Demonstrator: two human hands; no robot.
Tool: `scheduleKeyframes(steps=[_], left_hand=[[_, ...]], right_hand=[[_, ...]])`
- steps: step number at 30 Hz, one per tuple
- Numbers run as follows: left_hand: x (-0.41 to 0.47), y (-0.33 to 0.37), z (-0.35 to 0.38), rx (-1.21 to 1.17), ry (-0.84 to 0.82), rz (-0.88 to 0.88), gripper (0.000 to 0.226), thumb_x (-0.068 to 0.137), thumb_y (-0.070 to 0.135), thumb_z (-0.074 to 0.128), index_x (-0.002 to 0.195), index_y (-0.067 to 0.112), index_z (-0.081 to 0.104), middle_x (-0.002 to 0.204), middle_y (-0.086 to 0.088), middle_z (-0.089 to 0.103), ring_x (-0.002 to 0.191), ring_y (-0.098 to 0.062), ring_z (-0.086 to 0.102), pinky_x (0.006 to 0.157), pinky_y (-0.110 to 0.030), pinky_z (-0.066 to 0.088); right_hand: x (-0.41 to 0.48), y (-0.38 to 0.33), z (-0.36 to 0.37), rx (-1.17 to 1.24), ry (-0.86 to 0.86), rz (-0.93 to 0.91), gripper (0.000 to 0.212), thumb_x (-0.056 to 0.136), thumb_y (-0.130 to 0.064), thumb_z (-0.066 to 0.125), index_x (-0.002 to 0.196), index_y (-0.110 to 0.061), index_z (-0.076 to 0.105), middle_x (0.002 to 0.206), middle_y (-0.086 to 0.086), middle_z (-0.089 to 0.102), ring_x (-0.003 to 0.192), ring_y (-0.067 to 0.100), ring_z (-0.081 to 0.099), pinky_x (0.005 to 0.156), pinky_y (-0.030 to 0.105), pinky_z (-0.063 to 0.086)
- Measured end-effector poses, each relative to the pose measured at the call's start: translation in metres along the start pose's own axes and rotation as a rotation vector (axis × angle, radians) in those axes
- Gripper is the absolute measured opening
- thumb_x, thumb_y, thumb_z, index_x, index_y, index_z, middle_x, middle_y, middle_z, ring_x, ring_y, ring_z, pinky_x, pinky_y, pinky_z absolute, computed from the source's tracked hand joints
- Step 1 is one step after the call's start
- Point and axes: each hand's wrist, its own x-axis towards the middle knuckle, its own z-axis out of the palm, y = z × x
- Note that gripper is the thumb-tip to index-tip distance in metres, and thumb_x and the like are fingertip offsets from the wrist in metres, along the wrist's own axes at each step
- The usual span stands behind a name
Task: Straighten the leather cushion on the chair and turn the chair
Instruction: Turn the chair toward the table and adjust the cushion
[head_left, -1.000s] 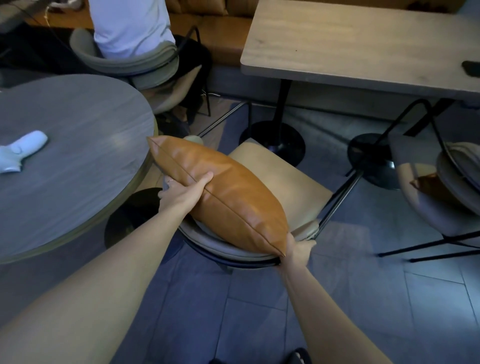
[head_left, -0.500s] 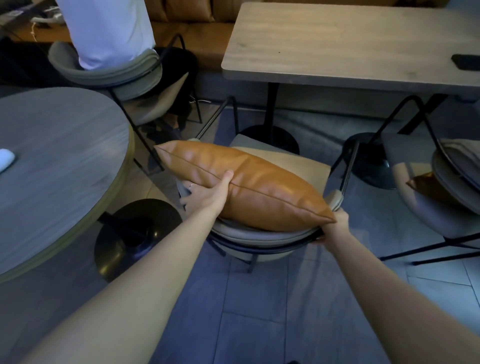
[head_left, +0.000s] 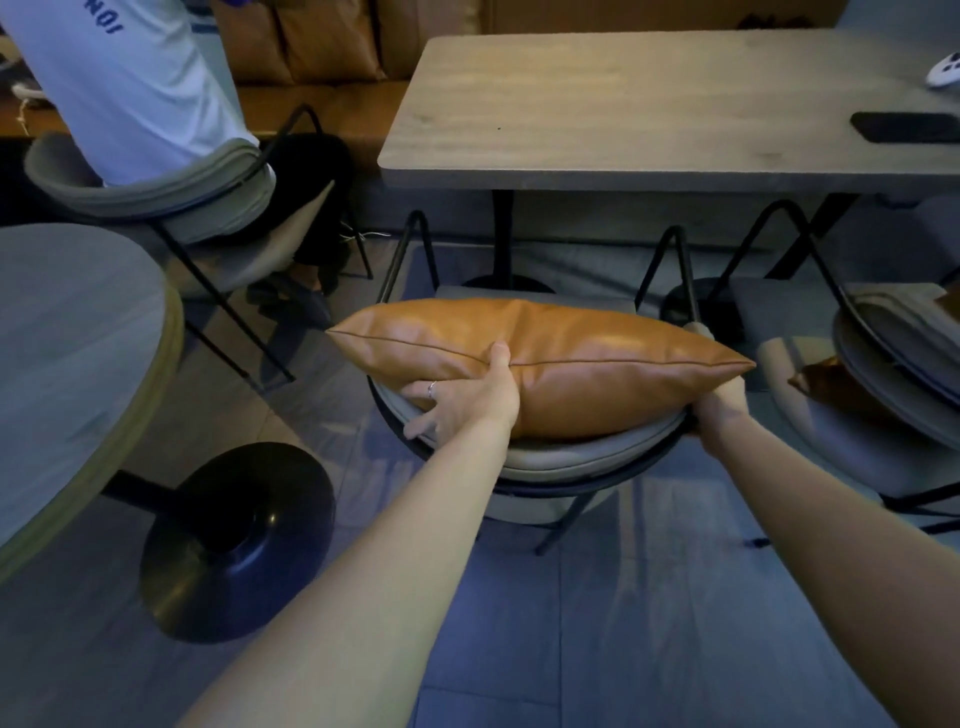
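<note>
A tan leather cushion (head_left: 582, 364) lies level across the curved grey backrest of the chair (head_left: 561, 460), which stands in front of me with its seat toward the rectangular table. My left hand (head_left: 462, 400) presses against the cushion's near face, thumb on the seam, fingers spread over the backrest's top. My right hand (head_left: 719, 410) grips the backrest's right end under the cushion's right corner. The chair's black metal legs (head_left: 670, 270) rise behind the cushion.
A rectangular wooden table (head_left: 623, 114) with a dark phone (head_left: 906, 127) stands just beyond the chair. A round table (head_left: 78, 353) on a black base (head_left: 234, 540) is at the left. A seated person (head_left: 130, 88) occupies another chair at the back left; a third chair (head_left: 883, 374) stands at the right.
The chair has turned so its backrest now faces me squarely, and the cushion has gone from slanted to level. Both hands stayed on the cushion and backrest throughout.
</note>
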Motion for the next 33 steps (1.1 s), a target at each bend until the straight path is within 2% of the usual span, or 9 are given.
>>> scheduleKeyframes(steps=[2,4,8,10,13,18,23,27,33], left_hand=[[0.0,-0.003,-0.003,-0.05,-0.012,-0.006,0.124,0.074,0.078,0.062,0.157,0.02,-0.009,0.16,-0.029,0.006,0.131,-0.049,0.04,0.104,-0.059,0.044],[0.001,-0.01,-0.01,-0.121,-0.023,0.018,0.121,0.073,0.076,0.065,0.158,0.026,-0.005,0.158,-0.024,0.014,0.13,-0.048,0.042,0.104,-0.059,0.043],[0.002,-0.031,-0.029,-0.238,-0.016,0.138,0.114,0.075,0.067,0.071,0.158,0.031,0.001,0.157,-0.015,0.033,0.133,-0.042,0.043,0.107,-0.053,0.035],[0.006,-0.03,-0.039,-0.3,-0.036,0.18,0.115,0.076,0.061,0.075,0.159,0.032,0.0,0.159,-0.011,0.032,0.139,-0.038,0.039,0.111,-0.052,0.032],[0.024,-0.017,-0.054,-0.368,-0.081,0.157,0.118,0.075,0.06,0.078,0.16,0.027,0.003,0.16,-0.008,0.033,0.142,-0.034,0.036,0.115,-0.051,0.029],[0.047,0.004,-0.071,-0.445,-0.193,0.1,0.138,0.046,0.071,0.084,0.157,0.022,0.018,0.151,-0.009,0.046,0.131,-0.031,0.049,0.11,-0.053,0.041],[0.062,-0.001,-0.071,-0.389,-0.143,0.156,0.108,0.06,0.06,0.087,0.145,0.012,0.04,0.138,-0.007,0.056,0.122,-0.029,0.056,0.107,-0.047,0.045],[0.062,0.0,-0.066,-0.384,-0.157,0.174,0.102,0.062,0.059,0.087,0.143,0.012,0.045,0.136,-0.009,0.058,0.12,-0.029,0.058,0.104,-0.047,0.048],[0.078,-0.003,-0.084,-0.325,-0.081,0.175,0.088,0.07,0.059,0.082,0.135,0.008,0.054,0.132,-0.009,0.061,0.118,-0.028,0.058,0.091,-0.032,0.043]], right_hand=[[-0.011,0.017,0.003,-0.025,0.007,-0.067,0.065,0.07,-0.088,0.05,0.122,-0.05,0.063,0.134,0.0,0.067,0.127,0.036,0.06,0.107,0.062,0.047],[-0.07,0.015,0.015,0.006,0.024,-0.05,0.088,0.071,-0.084,0.042,0.145,-0.038,0.048,0.146,0.004,0.059,0.132,0.036,0.055,0.11,0.062,0.044],[-0.129,0.024,0.031,0.179,0.001,0.019,0.092,0.074,-0.074,0.036,0.157,-0.035,0.028,0.16,0.001,0.044,0.142,0.035,0.045,0.113,0.064,0.039],[-0.136,0.029,0.039,0.184,-0.01,0.033,0.088,0.076,-0.058,0.047,0.158,-0.037,0.022,0.162,0.001,0.04,0.143,0.036,0.042,0.113,0.065,0.038],[-0.152,0.03,0.053,0.103,-0.026,0.095,0.113,0.061,-0.045,0.067,0.158,-0.042,0.009,0.162,0.006,0.034,0.139,0.041,0.044,0.109,0.066,0.041],[-0.159,0.026,0.079,0.037,0.08,0.153,0.123,0.065,-0.027,0.077,0.159,-0.037,-0.002,0.163,0.018,0.019,0.13,0.046,0.047,0.101,0.064,0.05],[-0.144,0.017,0.071,-0.078,0.07,0.163,0.12,0.063,-0.029,0.08,0.155,-0.039,0.004,0.151,0.019,0.034,0.12,0.045,0.053,0.083,0.065,0.059],[-0.134,0.009,0.067,-0.136,0.041,0.175,0.126,0.041,-0.04,0.078,0.146,-0.048,0.008,0.144,0.019,0.043,0.114,0.047,0.058,0.058,0.065,0.062],[-0.153,0.011,0.084,-0.145,0.044,0.171,0.116,0.065,-0.027,0.081,0.152,-0.038,0.007,0.149,0.02,0.036,0.117,0.046,0.055,0.068,0.062,0.063]])
